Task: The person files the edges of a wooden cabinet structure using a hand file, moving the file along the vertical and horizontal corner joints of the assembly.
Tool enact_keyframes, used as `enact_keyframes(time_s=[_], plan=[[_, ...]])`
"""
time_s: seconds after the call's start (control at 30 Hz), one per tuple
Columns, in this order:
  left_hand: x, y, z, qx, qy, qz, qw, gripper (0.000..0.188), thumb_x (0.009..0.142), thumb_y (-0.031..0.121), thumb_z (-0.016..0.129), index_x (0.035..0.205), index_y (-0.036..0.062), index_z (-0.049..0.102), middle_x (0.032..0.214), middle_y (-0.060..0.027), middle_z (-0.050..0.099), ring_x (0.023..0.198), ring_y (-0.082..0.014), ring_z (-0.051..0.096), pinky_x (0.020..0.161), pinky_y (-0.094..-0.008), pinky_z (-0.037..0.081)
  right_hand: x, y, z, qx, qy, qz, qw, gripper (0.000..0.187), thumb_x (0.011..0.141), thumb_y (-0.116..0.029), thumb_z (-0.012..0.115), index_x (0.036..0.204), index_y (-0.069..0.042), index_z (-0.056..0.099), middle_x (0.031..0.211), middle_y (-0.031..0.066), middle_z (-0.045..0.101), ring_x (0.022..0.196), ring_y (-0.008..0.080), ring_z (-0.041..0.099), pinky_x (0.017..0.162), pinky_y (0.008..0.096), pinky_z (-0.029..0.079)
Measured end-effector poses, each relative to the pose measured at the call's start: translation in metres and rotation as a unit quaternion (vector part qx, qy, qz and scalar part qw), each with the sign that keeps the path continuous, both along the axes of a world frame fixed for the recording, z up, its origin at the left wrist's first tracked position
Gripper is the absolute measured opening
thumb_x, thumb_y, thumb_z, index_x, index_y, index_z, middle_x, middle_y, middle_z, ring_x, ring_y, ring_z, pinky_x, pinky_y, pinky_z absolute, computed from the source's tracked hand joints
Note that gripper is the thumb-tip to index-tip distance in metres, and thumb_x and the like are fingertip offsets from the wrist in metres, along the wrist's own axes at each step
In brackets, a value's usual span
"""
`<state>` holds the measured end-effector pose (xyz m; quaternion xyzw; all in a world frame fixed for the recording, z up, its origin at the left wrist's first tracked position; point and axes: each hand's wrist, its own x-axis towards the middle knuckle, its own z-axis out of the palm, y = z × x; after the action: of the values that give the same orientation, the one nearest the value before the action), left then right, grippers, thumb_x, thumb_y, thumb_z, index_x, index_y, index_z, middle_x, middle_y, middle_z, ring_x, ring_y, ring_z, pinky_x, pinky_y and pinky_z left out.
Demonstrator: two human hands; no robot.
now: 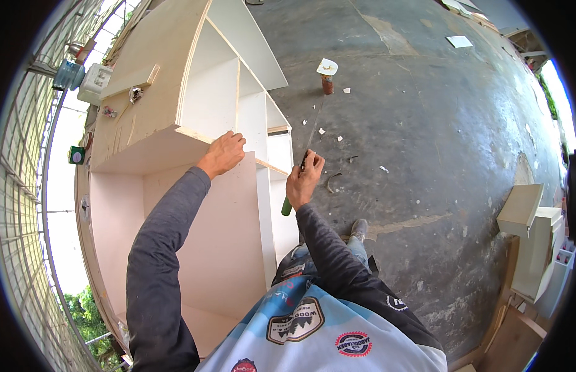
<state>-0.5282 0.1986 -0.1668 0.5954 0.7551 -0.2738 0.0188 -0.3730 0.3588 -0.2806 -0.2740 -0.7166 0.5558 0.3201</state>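
To the left stands a large pale plywood cabinet (195, 229) with open compartments and white inner panels. My left hand (223, 154) is at the front edge of one of its boards, fingers curled closed; what they pinch is hidden. Right of the cabinet front, my right hand (305, 178) is wrapped around a slim tool. Its green handle (286, 206) sticks out below the fist and a dark part shows above the fingers. The tool's exact kind does not show.
On the grey concrete floor (424, 155) stands a reddish-brown can (327, 85) topped by a white piece (327, 66), with small scraps around it. A wood strip (130, 84) and a blue bottle (69, 75) are at upper left. Pale panels (536, 242) lean at right.
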Motion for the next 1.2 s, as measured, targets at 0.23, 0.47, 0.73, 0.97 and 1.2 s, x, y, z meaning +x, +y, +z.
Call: enact_keyframes(time_s=[0.23,0.47,0.73,0.97,1.2], plan=[[0.006,-0.004,-0.022,0.012,0.034,-0.002,0.999,0.011,0.078,0.009,0.066,0.069,0.0064,0.072,0.084,-0.0056,0.067,0.092,-0.0214,0.062,0.079,-0.0336,0.051,0.002,0.013,-0.002,-0.052,-0.003,0.007,0.999,0.052,0.077,0.012,0.049,0.129,0.009,0.051,0.115,0.0215,0.046,0.107,0.037,0.051,0.094,0.0413,0.046],[0.007,0.002,-0.007,0.001,0.056,0.023,0.998,0.008,0.08,0.006,0.066,0.075,0.0028,0.072,0.084,-0.0099,0.066,0.091,-0.0241,0.063,0.08,-0.0355,0.054,0.008,0.01,0.0,-0.054,-0.017,0.018,0.998,0.049,0.079,0.011,0.048,0.127,0.006,0.053,0.113,0.0191,0.046,0.101,0.0322,0.051,0.087,0.0381,0.047],[-0.028,0.015,0.033,0.212,-0.074,0.193,0.955,0.028,0.086,-0.004,0.056,0.112,-0.003,0.065,0.121,-0.0193,0.061,0.112,-0.0406,0.059,0.098,-0.0443,0.051,0.005,-0.013,0.008,-0.075,0.012,0.016,0.997,0.046,0.082,0.01,0.05,0.127,0.002,0.055,0.111,0.0148,0.046,0.094,0.0241,0.05,0.077,0.0322,0.048],[-0.021,0.064,0.133,0.253,-0.109,0.181,0.944,0.038,0.092,0.002,0.051,0.128,0.0006,0.061,0.133,-0.019,0.062,0.122,-0.0382,0.057,0.104,-0.0453,0.047,0.015,-0.075,0.05,-0.056,0.049,0.108,0.991,0.064,0.074,0.015,0.05,0.138,0.009,0.044,0.118,0.0257,0.045,0.109,0.0411,0.048,0.096,0.0416,0.045],[0.003,0.021,0.134,-0.085,-0.024,0.075,0.993,0.024,0.084,0.001,0.06,0.105,-0.0021,0.071,0.117,-0.0159,0.068,0.114,-0.0295,0.062,0.1,-0.0394,0.049,0.021,-0.157,0.097,-0.002,0.085,0.192,0.978,0.074,0.069,0.018,0.054,0.141,0.01,0.041,0.126,0.027,0.044,0.111,0.041,0.046,0.094,0.0457,0.047]])
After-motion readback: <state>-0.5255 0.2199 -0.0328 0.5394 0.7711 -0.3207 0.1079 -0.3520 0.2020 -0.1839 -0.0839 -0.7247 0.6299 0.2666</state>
